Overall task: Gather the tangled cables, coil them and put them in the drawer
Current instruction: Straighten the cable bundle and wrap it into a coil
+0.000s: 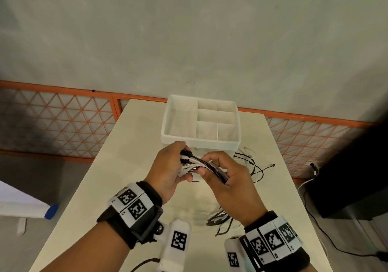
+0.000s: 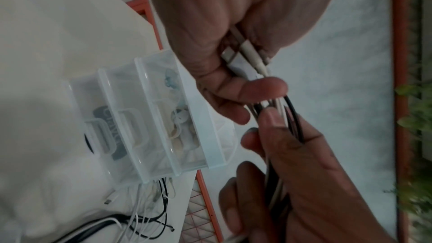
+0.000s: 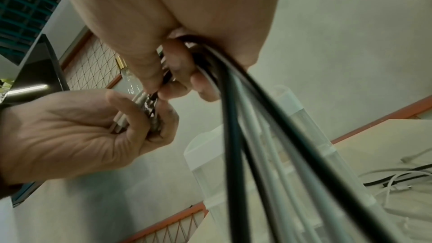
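Gripping one cable bundle (image 1: 206,167) at frame centre, left hand (image 1: 168,171) fingers clamp its plugs, right hand (image 1: 228,179) fingers curl around the strands.

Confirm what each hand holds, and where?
Both hold the cables: left hand grips the plug ends, right hand grips the bundle just beside them.

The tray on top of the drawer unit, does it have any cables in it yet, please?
No, the tray compartments hold no cables; both hands hold the cables before it.
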`<state>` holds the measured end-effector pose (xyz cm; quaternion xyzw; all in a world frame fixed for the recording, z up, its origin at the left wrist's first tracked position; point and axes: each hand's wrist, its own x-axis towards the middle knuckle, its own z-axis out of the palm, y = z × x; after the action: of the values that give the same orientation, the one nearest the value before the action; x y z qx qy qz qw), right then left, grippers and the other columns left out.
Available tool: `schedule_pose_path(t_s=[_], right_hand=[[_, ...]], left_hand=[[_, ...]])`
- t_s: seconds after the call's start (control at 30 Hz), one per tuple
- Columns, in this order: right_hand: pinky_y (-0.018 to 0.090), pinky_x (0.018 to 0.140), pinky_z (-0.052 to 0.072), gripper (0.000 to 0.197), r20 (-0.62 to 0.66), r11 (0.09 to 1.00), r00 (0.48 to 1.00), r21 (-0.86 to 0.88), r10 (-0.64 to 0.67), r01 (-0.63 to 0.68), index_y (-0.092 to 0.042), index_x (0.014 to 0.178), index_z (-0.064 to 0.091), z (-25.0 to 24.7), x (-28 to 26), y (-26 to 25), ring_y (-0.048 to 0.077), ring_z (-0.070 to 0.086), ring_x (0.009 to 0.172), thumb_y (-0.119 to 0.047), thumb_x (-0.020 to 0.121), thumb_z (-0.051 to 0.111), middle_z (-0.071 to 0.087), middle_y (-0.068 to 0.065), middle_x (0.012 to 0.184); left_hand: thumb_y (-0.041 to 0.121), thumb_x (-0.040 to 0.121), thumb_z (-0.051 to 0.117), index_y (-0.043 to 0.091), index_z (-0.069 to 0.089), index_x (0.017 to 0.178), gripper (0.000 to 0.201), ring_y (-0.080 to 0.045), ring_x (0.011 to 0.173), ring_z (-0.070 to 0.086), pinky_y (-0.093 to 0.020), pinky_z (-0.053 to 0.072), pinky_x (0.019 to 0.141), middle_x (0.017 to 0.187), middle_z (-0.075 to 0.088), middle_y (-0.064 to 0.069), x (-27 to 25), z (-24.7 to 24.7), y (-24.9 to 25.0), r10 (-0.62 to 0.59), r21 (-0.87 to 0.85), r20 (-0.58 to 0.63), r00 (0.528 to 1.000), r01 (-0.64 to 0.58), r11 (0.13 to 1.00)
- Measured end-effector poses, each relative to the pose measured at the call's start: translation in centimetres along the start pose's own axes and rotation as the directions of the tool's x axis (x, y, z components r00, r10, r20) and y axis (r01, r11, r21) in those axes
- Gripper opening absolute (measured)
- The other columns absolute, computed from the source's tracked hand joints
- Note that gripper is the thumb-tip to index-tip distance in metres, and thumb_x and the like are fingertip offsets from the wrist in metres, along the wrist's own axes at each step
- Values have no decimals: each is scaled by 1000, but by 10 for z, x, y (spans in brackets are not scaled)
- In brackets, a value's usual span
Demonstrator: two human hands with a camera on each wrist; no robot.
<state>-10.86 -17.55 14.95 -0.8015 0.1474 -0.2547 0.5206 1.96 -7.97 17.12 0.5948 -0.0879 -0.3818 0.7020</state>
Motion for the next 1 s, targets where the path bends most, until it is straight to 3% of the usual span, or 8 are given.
schedule_pose_path(t_s=[0.13,0.2,0.3,0.5,0.57,0.7,0.87,1.0], right_hand=[[15,53,38,8,-7,999,999,14,31,-31,-22,94,71,2,1,-1,4,49,53,-16,89,74,70,-2,79],[16,52,41,13,-45,998,997,25,61,-60,-24,96,69,3,1,0,4,56,55,-16,88,76,72,-6,84],[21,67,54,16,-79,996,992,14,93,-92,-24,99,70,5,1,1,7,69,73,-16,87,77,74,-11,90],[16,85,53,29,-53,992,992,66,110,-107,-24,113,76,3,0,-1,4,72,96,-10,87,75,78,-15,101],[19,81,55,27,-109,991,988,76,114,-106,-25,106,76,4,0,-1,5,72,92,-10,85,78,78,-13,97],[39,63,56,15,-225,988,965,109,132,-110,-23,88,72,5,0,0,27,69,69,-14,81,82,75,-2,80],[24,72,59,15,-165,975,975,187,151,-119,-19,97,76,6,-5,0,14,76,82,-6,91,70,79,-1,84],[14,54,43,16,-143,978,976,152,165,-144,-21,97,77,3,0,-6,1,63,57,-8,91,70,78,-4,77]], left_hand=[[12,94,45,6,55,80,19,-22,53,54,-26,41,40,68,52,-11,-2,2,-2,66,85,38,997,-69,994],[12,95,45,7,54,79,20,-25,58,56,-28,42,41,71,53,-15,-3,3,-3,70,105,62,996,-77,992],[14,97,44,6,53,82,19,-27,59,60,-30,48,44,76,56,-18,-5,6,-3,74,103,55,996,-79,992],[18,100,44,7,51,80,24,-24,59,65,-36,55,53,70,61,-12,-8,7,-1,79,115,115,990,-92,989],[18,99,44,9,50,78,24,-24,60,62,-34,54,50,72,59,-12,-7,7,0,70,125,124,990,-86,988],[19,98,45,12,51,78,22,-20,58,58,-28,44,41,72,56,-9,-4,6,-3,74,110,96,993,-85,990],[18,99,39,13,47,83,18,-23,59,62,-26,36,39,61,60,-3,-6,5,-3,111,119,134,985,-127,985],[21,99,38,15,47,81,21,-26,59,60,-26,34,40,70,62,-11,-6,5,-4,151,194,159,976,-180,964]])
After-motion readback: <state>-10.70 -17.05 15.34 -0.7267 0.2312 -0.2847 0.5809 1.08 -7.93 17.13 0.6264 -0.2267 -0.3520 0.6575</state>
